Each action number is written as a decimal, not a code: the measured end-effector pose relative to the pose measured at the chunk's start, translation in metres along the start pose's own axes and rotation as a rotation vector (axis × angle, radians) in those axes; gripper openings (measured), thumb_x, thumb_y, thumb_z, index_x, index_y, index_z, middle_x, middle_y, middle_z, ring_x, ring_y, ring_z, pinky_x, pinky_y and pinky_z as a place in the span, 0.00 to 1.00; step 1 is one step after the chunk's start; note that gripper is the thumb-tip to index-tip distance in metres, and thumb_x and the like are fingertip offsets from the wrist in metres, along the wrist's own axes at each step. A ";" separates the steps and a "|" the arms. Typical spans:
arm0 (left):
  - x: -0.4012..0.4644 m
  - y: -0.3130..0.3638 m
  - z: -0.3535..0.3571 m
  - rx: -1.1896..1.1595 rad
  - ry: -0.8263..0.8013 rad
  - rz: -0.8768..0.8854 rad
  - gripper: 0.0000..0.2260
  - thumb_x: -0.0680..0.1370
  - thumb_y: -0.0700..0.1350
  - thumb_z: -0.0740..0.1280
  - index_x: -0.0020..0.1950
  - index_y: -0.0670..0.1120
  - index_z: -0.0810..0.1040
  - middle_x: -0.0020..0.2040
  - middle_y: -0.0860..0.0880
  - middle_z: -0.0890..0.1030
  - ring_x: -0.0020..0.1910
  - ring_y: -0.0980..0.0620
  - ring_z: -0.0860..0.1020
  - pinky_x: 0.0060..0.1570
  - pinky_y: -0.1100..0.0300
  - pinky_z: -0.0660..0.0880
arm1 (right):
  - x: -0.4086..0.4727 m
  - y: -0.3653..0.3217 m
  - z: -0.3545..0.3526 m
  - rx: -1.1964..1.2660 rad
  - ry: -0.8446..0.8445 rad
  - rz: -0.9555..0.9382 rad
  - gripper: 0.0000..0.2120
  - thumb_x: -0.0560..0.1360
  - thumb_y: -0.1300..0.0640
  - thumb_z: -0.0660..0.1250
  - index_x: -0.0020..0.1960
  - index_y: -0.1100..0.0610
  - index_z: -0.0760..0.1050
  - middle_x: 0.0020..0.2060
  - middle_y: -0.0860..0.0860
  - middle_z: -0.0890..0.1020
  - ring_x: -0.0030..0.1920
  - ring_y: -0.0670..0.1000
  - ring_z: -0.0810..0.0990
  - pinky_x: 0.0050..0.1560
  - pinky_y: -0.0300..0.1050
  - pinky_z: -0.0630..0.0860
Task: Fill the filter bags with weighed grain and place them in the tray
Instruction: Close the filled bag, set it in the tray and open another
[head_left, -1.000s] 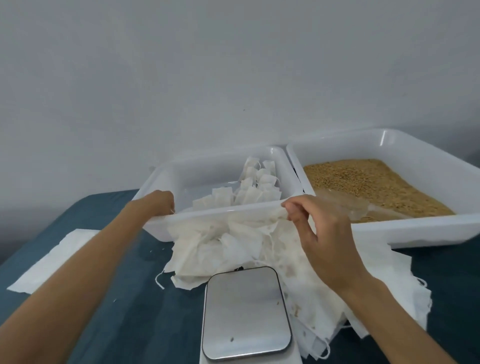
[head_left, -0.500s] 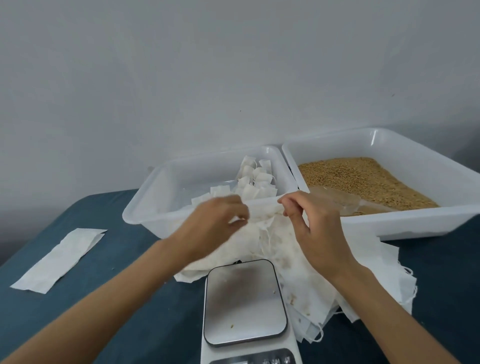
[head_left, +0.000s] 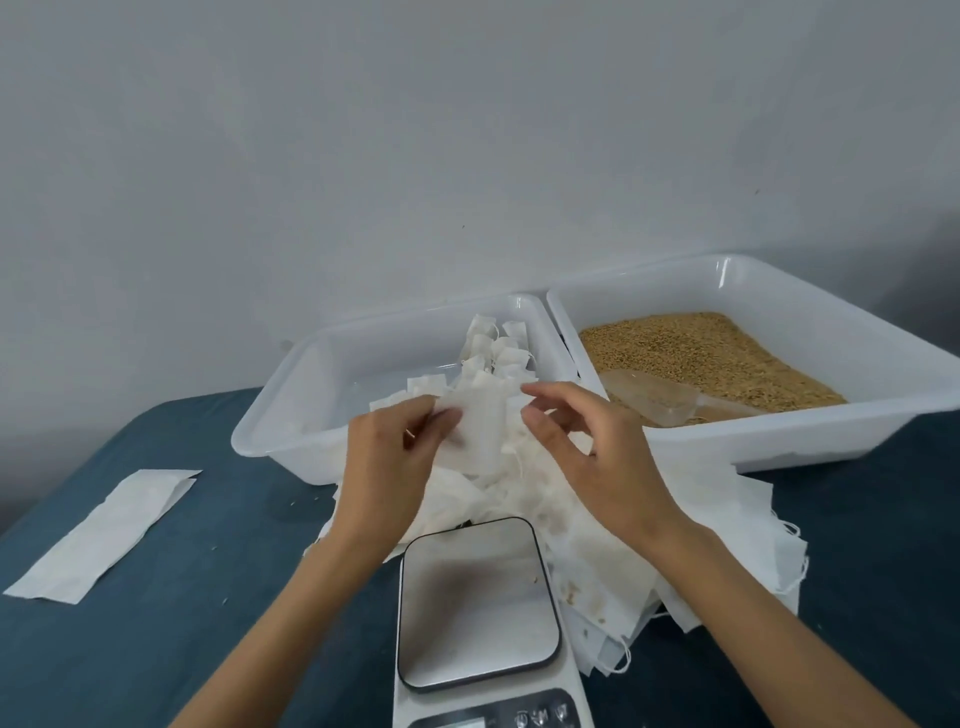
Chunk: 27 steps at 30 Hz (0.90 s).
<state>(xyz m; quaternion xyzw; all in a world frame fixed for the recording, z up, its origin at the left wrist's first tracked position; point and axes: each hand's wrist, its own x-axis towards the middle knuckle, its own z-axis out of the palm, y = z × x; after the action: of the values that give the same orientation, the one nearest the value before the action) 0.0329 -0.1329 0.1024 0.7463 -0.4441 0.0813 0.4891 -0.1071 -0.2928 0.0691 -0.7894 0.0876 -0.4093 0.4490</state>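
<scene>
My left hand (head_left: 387, 462) pinches an empty white filter bag (head_left: 480, 431) and holds it up above the pile of empty bags (head_left: 597, 551). My right hand (head_left: 592, 447) hovers just right of that bag, fingers loosely curled, holding nothing that I can see. Behind the hands stands a white tray (head_left: 291, 415) with several filled bags (head_left: 498, 353) along its right side. To the right, a second white tray (head_left: 779, 441) holds brown grain (head_left: 691, 353) and a clear plastic scoop (head_left: 649, 400). A digital scale (head_left: 475, 603) sits in front, its plate bare apart from a few grains.
A flat white folded sheet (head_left: 104, 530) lies on the dark teal table (head_left: 182, 623) at the left. A grey wall rises close behind both trays. Loose grains dot the table near the left tray.
My left hand left the tray's left rim, came to the middle and took hold of a filter bag. The right hand let go of the tray rim. The tray has shifted left.
</scene>
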 end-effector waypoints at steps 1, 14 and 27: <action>-0.002 0.002 0.005 -0.095 -0.001 -0.060 0.16 0.82 0.41 0.70 0.35 0.40 0.74 0.30 0.46 0.66 0.32 0.53 0.61 0.33 0.57 0.60 | 0.001 0.000 0.001 0.065 -0.059 0.061 0.20 0.78 0.40 0.69 0.66 0.48 0.78 0.52 0.39 0.83 0.49 0.46 0.83 0.47 0.32 0.76; -0.022 0.000 0.042 -0.699 0.001 -0.346 0.11 0.77 0.46 0.74 0.41 0.38 0.82 0.32 0.43 0.73 0.32 0.47 0.69 0.42 0.51 0.71 | 0.007 0.002 -0.002 0.378 -0.033 0.266 0.06 0.77 0.64 0.72 0.54 0.60 0.82 0.43 0.55 0.86 0.40 0.48 0.83 0.42 0.39 0.79; -0.020 -0.008 0.042 -0.467 0.053 -0.280 0.16 0.79 0.41 0.74 0.33 0.49 0.74 0.28 0.55 0.71 0.29 0.57 0.68 0.34 0.71 0.66 | 0.007 -0.005 -0.009 0.582 -0.103 0.320 0.05 0.75 0.58 0.72 0.48 0.55 0.87 0.46 0.50 0.87 0.47 0.47 0.84 0.49 0.38 0.80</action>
<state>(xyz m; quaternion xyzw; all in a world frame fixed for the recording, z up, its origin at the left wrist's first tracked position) 0.0136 -0.1533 0.0648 0.6650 -0.3304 -0.0722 0.6659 -0.1100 -0.2993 0.0795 -0.6241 0.0671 -0.3009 0.7179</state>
